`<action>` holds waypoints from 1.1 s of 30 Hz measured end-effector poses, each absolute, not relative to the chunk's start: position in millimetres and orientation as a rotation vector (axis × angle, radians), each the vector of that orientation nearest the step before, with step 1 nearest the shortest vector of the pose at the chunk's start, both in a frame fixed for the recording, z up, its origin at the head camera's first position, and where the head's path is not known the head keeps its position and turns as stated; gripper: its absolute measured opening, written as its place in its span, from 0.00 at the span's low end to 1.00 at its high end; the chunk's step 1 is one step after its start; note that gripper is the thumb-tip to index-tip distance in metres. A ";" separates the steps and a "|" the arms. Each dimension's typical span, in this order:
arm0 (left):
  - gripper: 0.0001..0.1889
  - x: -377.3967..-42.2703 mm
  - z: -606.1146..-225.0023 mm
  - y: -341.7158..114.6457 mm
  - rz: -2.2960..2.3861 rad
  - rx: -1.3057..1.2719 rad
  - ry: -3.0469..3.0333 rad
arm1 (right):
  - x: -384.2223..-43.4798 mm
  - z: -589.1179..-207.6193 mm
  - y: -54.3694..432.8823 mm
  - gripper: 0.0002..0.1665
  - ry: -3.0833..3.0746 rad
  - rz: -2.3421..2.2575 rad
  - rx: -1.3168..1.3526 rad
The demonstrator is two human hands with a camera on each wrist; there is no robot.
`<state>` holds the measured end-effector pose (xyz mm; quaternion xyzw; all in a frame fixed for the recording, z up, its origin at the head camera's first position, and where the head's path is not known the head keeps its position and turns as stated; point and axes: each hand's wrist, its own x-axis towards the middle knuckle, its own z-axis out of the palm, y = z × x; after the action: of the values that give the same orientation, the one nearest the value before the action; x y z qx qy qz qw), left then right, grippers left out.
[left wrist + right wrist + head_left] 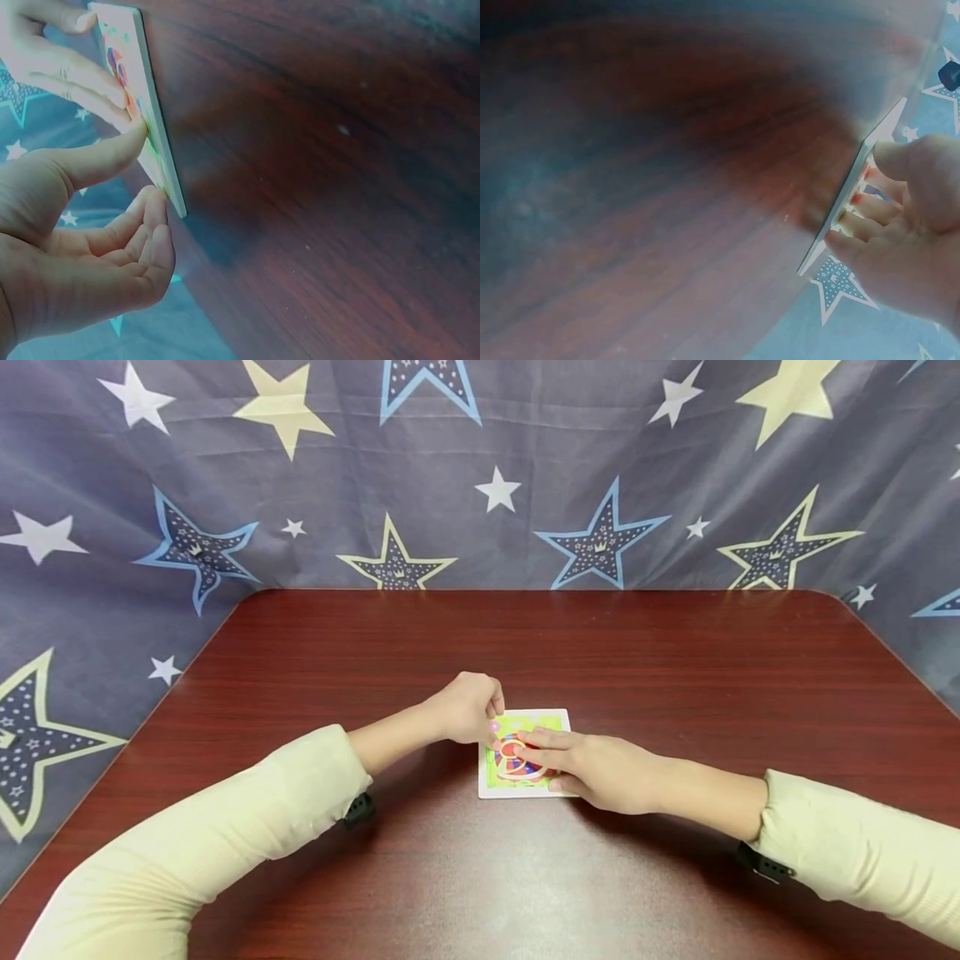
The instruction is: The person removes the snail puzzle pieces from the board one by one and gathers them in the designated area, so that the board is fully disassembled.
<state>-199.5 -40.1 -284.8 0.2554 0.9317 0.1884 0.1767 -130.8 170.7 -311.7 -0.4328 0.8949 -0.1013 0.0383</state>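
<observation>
A thin square board (504,782) with a white border and a bright picture in green, red and purple lies flat on the table. My left hand (468,707) is at its far left corner. In the left wrist view, the thumb touches the board's face (129,82), while the bent fingers meet it near the corner, with a gap between thumb and fingertips. From the right, my right hand (611,768) rests on the board with fingers spread over the picture, covering part of it. The right wrist view shows those fingers along the board's edge (847,196).
The dark red wooden table (420,877) extends around the board on all sides. Behind it and at the left hangs a grey-blue cloth (517,443) patterned with stars. A black wrist strap (763,862) shows under the right sleeve, and another (360,810) under the left sleeve.
</observation>
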 end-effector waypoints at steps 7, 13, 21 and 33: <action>0.20 -203.6 -284.0 -39.4 0.542 0.699 2.613 | -131.2 -310.7 169.8 0.32 2.722 -0.314 -1.282; 0.20 -203.6 -283.0 -38.4 0.544 0.696 2.610 | -130.4 -311.9 170.5 0.32 2.734 -0.309 -1.281; 0.16 -201.6 -282.2 -35.3 0.507 0.674 2.577 | -130.2 -310.0 171.0 0.30 2.758 -0.278 -1.356; 0.16 -191.4 -286.5 -41.2 0.452 0.707 2.770 | -129.7 -310.4 171.4 0.31 2.757 -0.306 -1.340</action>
<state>-191.4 -41.2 -286.5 0.2423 0.9498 0.1549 0.1233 -129.7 171.4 -310.4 -0.4348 0.8945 -0.0992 0.0303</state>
